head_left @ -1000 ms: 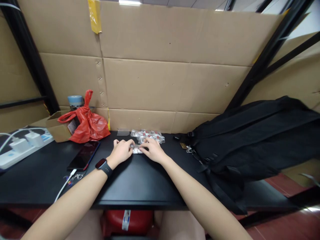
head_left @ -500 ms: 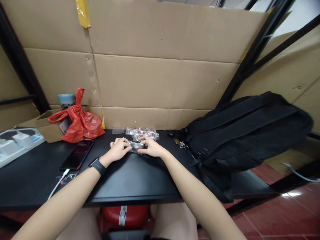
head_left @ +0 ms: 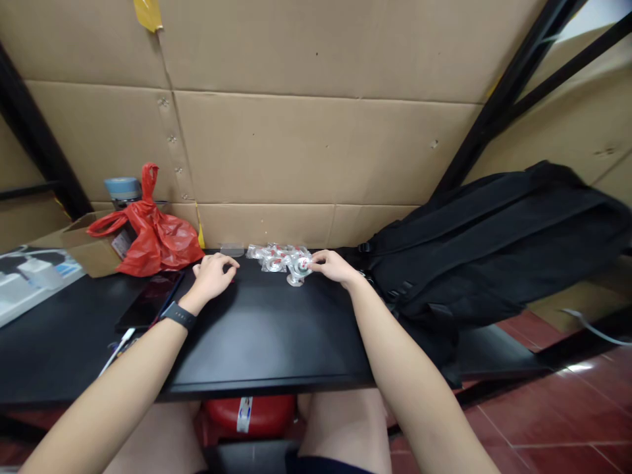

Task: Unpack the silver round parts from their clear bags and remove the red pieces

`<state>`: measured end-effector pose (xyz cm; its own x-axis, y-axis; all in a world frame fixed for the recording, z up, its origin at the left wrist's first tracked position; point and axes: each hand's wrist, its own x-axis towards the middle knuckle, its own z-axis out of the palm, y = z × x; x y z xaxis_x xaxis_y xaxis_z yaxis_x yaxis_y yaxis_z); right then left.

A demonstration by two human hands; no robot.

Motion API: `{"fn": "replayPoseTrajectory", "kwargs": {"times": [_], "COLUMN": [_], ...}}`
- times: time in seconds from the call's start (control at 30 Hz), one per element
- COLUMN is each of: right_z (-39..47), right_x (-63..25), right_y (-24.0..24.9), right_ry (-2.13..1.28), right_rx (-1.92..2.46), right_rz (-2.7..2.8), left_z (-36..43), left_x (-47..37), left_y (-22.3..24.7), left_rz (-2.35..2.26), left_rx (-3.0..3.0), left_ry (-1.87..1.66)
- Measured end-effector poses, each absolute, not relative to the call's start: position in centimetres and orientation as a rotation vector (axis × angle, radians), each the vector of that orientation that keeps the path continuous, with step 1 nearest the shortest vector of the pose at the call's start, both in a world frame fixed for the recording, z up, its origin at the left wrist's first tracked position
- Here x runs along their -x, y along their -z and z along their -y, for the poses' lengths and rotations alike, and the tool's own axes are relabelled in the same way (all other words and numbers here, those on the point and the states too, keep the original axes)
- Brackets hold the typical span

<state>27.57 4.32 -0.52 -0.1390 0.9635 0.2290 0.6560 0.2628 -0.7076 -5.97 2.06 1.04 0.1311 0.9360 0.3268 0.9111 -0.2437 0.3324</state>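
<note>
My right hand (head_left: 332, 266) pinches a small round item (head_left: 301, 264) with a white and red face, at the right end of a pile of clear plastic packets (head_left: 275, 255). The packets have red parts inside and lie near the cardboard wall. A small round clear piece (head_left: 295, 281) rests on the black table (head_left: 276, 342) just below the pinched item. Left of the pile, my left hand (head_left: 216, 275) hovers low over the table with thumb and forefinger curved and apart, nothing seen between them. A bit of red shows beneath its fingers.
Towards the left lie a phone (head_left: 151, 303), a white cable (head_left: 117, 349), a red plastic bag (head_left: 160, 240), a cardboard box (head_left: 93, 253) and a power strip (head_left: 37, 289). A black backpack (head_left: 498, 243) fills the right side. Cardboard (head_left: 296, 151) walls the back.
My hands have moved apart, the left one leftwards and the right one rightwards to the pile. The packet held between them is no longer there. The view has shifted slightly.
</note>
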Motion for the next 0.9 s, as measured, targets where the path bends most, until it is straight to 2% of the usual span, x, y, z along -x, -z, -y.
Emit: {"fn": "replayPoseTrajectory", "kwargs": {"times": [0.13, 0.27, 0.9], "right_z": [-4.5, -4.0, -2.0], "right_x": [-28.7, -28.2, -21.6], "right_y": [0.9, 0.8, -0.3], "right_ry": [-0.568, -0.294, 0.116], "right_rx": [1.791, 2.082, 2.268], "right_rz": [1.769, 1.718, 1.817], "left_z": [-2.8, -2.8, -3.4], "left_x": [6.8, 6.6, 7.1], "left_y": [-0.8, -0.3, 0.7], "left_rz": [-1.979, -1.982, -2.003], "left_rx": [-2.289, -2.316, -2.356], "left_ry": [-0.721, -0.680, -0.622]}}
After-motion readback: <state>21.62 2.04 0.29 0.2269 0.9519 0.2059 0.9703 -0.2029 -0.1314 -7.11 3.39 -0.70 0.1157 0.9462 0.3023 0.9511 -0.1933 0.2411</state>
